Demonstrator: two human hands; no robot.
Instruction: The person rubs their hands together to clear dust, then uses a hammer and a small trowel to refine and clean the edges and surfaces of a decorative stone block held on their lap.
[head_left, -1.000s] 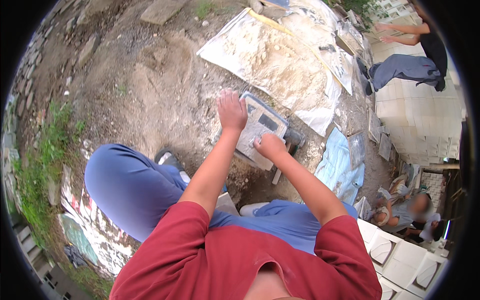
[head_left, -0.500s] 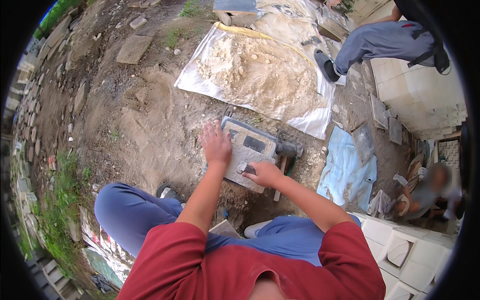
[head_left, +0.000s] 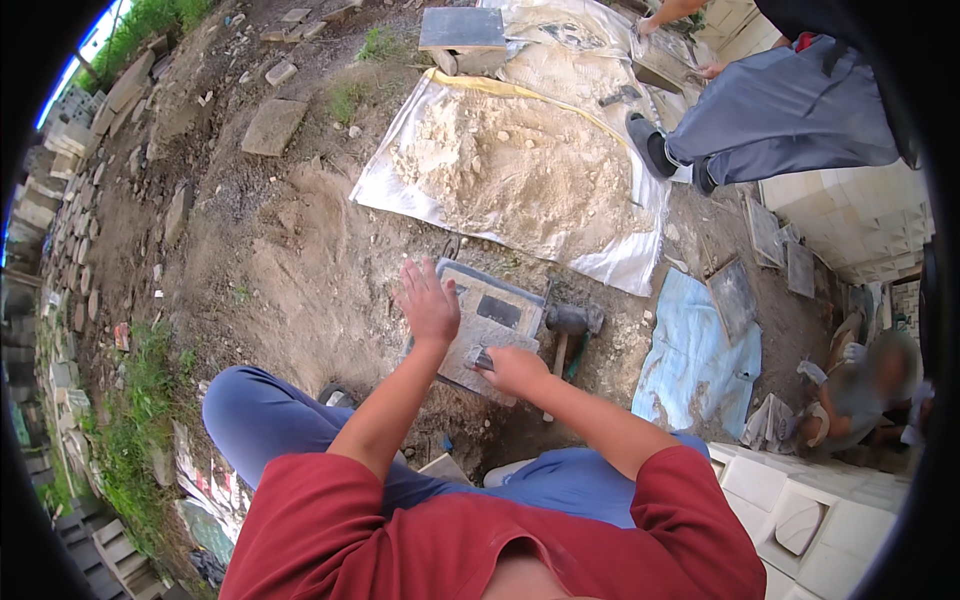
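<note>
A rectangular frame or mould (head_left: 452, 268) dusted with pale powder lies on the ground in front of me, with a dark rectangular patch (head_left: 499, 311) showing on its far half. My left hand (head_left: 430, 308) rests on its left side, palm down and fingers spread. My right hand (head_left: 517, 372) is closed around a small scraper-like tool (head_left: 482, 358), held low over the powdered near part. The fingers hide most of the tool, so its exact kind is unclear. Right beside the frame lies a mallet with a black head (head_left: 573, 319).
Beyond the frame, a white sheet (head_left: 390, 188) carries a heap of pale powder (head_left: 530, 165). A blue sheet (head_left: 690, 365) and a dark slab (head_left: 733, 302) lie to the right. A co-worker (head_left: 780, 105) stands far right; another person (head_left: 850, 400) is lower down. White blocks (head_left: 760, 480) stand near right.
The whole view has shifted slightly. My hands keep about the same places on the frame. The standing co-worker has shifted, and their hands and second foot now show.
</note>
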